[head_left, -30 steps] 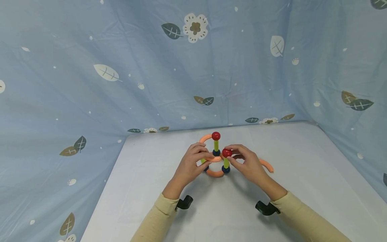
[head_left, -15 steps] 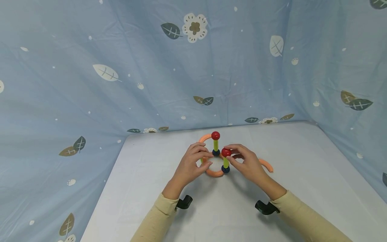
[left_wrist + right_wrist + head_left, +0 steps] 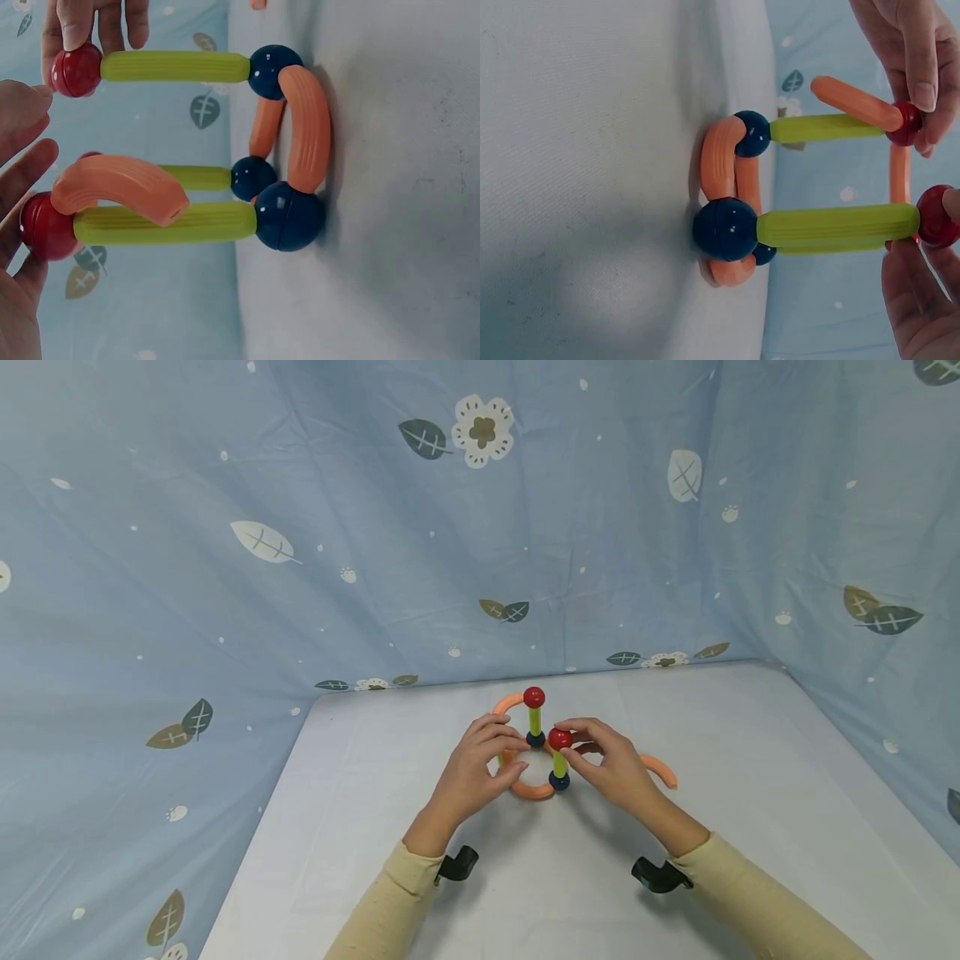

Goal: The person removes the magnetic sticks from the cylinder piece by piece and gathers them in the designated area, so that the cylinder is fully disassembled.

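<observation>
A toy frame of magnetic sticks and balls stands on the table: blue balls [image 3: 290,217] and orange curved sticks [image 3: 309,127] below, upright lime-green straight sticks [image 3: 836,225], red balls [image 3: 534,697] on top. My right hand [image 3: 611,767] pinches the near right red ball [image 3: 559,738]. My left hand [image 3: 472,768] has its fingers about the left red ball [image 3: 46,225], which it hides in the head view. Its thumb and index finger are apart. From that ball an orange curved stick [image 3: 124,184] slants downward, its other end free.
Another orange curved stick [image 3: 660,771] lies loose on the table to the right, beyond my right wrist. A white cloth covers the table [image 3: 540,877]. Behind it hangs a blue curtain [image 3: 375,552] printed with leaves and flowers.
My left thumb and fingers have let go of the orange curved stick, which was level between the left and near posts and has swung down. My right hand has kept its pinch, shifting slightly left.
</observation>
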The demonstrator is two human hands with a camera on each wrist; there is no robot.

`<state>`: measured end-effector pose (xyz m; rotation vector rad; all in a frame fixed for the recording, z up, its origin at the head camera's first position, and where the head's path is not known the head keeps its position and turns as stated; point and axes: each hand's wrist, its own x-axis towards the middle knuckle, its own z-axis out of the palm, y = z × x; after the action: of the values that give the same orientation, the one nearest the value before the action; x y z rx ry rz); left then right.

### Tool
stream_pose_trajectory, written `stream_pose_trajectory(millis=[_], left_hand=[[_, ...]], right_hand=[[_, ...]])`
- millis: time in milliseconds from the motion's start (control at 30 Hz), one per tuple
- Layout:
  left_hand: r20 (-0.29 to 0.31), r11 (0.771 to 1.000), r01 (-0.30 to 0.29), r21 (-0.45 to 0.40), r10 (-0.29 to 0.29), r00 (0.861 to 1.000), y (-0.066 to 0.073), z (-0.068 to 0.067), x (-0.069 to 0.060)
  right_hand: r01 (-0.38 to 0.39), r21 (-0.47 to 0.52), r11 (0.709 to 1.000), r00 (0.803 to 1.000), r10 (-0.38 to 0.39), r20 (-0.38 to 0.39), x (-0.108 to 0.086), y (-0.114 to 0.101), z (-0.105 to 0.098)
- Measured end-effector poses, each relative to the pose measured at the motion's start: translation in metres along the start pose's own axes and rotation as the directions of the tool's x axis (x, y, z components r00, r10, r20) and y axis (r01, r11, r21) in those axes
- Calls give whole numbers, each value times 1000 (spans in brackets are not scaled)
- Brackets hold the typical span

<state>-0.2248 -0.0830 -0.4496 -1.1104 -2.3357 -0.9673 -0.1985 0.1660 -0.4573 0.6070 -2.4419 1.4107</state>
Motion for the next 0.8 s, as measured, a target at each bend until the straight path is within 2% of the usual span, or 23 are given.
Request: stream_pose_trajectory(millis=[267, 600, 800], left_hand=[[-21, 999, -40, 28, 41, 999, 7, -1, 0], [-45, 999, -27, 29, 28, 999, 20, 2, -2], [-70, 997, -67, 43, 70, 995, 25, 5, -2]], right_hand=[[9, -8, 1000, 1000, -9, -6, 0, 2, 1], [25, -6, 1000, 1000, -25, -8, -2, 2, 1], [21, -5, 1000, 1000, -21, -5, -3, 2, 0]])
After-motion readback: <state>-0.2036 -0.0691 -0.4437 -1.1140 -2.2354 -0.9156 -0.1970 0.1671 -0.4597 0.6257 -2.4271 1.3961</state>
